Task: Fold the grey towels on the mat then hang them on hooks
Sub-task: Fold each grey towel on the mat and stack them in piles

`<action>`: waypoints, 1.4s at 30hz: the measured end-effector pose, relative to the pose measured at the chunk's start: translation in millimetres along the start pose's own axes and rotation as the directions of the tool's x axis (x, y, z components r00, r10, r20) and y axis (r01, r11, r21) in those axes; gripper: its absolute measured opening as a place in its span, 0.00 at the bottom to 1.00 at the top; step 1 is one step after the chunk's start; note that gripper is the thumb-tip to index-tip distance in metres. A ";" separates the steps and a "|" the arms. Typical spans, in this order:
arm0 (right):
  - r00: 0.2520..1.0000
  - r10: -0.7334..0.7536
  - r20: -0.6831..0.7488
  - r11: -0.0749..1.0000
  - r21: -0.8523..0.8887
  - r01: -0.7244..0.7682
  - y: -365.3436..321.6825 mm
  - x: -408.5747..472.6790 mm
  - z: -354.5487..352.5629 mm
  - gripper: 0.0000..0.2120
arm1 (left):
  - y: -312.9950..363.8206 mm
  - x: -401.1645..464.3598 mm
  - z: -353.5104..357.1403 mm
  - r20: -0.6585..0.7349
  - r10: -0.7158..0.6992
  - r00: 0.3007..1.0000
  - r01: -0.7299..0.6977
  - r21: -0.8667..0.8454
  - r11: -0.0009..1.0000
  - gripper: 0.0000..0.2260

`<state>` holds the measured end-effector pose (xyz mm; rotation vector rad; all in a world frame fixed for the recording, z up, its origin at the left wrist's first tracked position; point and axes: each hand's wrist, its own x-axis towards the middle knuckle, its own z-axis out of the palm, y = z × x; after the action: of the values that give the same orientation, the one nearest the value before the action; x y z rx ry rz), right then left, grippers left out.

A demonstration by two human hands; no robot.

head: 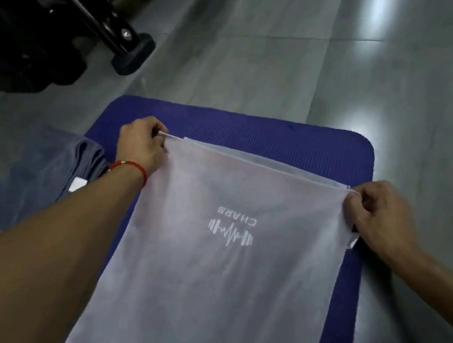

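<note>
A pale grey towel with a white barbell logo lies spread on the blue mat, folded over so two layers show along its far edge. My left hand pinches the far left corner of the towel. My right hand pinches the far right corner. Both corners are held just above the mat. A second grey towel, folded, lies on the floor left of the mat, partly behind my left forearm.
Grey floor tiles surround the mat. Black gym equipment with a rubber foot stands at the far left on the floor. A red cord bracelet circles my left wrist.
</note>
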<state>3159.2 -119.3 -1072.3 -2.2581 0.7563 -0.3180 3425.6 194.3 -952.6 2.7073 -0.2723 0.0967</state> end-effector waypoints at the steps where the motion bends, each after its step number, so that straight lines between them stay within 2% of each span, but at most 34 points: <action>1: 0.999 0.021 -0.042 1.000 0.006 -0.020 -0.8 4.0 5.7 0.12 | 2.4 10.2 12.2 0.001 -0.011 1.000 0.011 0.020 1.000 0.08; 3: 0.991 0.061 -0.121 0.997 -0.034 -0.065 -2.4 6.2 17.9 0.09 | -0.5 25.6 36.6 0.008 -0.063 0.998 0.062 0.044 0.997 0.09; 5: 0.983 0.033 -0.183 0.991 -0.123 -0.056 -5.0 1.8 29.1 0.08 | -7.5 31.1 58.9 0.017 -0.126 0.992 0.124 0.072 0.990 0.09; 8: 0.983 0.006 -0.182 0.990 -0.139 -0.031 1.5 2.9 35.4 0.08 | -12.8 35.2 84.0 0.037 -0.182 0.983 0.178 0.084 0.980 0.10; 14: 0.989 -0.026 -0.145 0.985 -0.173 0.001 9.5 4.4 39.3 0.23 | -13.5 46.7 96.3 0.149 -0.168 0.974 0.167 0.018 0.986 0.08; 19: 0.988 -0.012 -0.154 0.989 -0.146 -0.010 8.3 5.9 39.0 0.20 | -12.0 46.4 76.4 0.248 -0.100 0.963 0.124 -0.081 0.989 0.06; 24: 0.989 0.047 -0.139 0.992 -0.111 -0.062 6.7 7.5 37.8 0.11 | -7.8 35.3 44.7 0.139 -0.108 0.984 0.135 -0.204 0.970 0.06; 29: 0.992 -0.047 -0.119 0.994 -0.104 0.035 -2.2 4.9 30.4 0.07 | -13.2 -0.5 -2.0 0.045 -0.023 0.999 0.033 -0.240 0.970 0.06; 33: 0.989 -0.146 -0.027 0.974 -0.178 0.139 -18.4 -2.4 15.8 0.09 | -18.5 -41.9 -43.5 0.086 -0.054 0.995 0.087 -0.435 0.896 0.05; 36: 0.994 -0.104 -0.021 0.993 0.059 0.105 -45.3 -10.7 -3.0 0.04 | -27.1 -77.5 -80.5 0.119 -0.096 0.988 0.142 -0.485 0.863 0.06; 37: 0.994 -0.107 -0.029 0.986 0.125 0.110 -59.1 -10.5 -10.6 0.06 | -31.9 -90.0 -95.0 0.111 -0.112 0.988 0.152 -0.494 0.856 0.06; 39: 0.985 -0.166 -0.043 0.969 0.177 0.171 -88.6 -6.6 -28.5 0.11 | -42.7 -117.5 -126.0 0.068 -0.139 0.988 0.154 -0.509 0.847 0.06; 42: 0.957 -0.291 0.013 0.925 0.258 0.277 -145.0 -4.9 -58.5 0.08 | -62.1 -166.0 -180.3 -0.042 -0.189 0.981 0.135 -0.555 0.821 0.08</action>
<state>3192.0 -66.9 -928.5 -2.1185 0.3353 -0.4645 3271.0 353.2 -830.9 2.1278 -0.0264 0.0815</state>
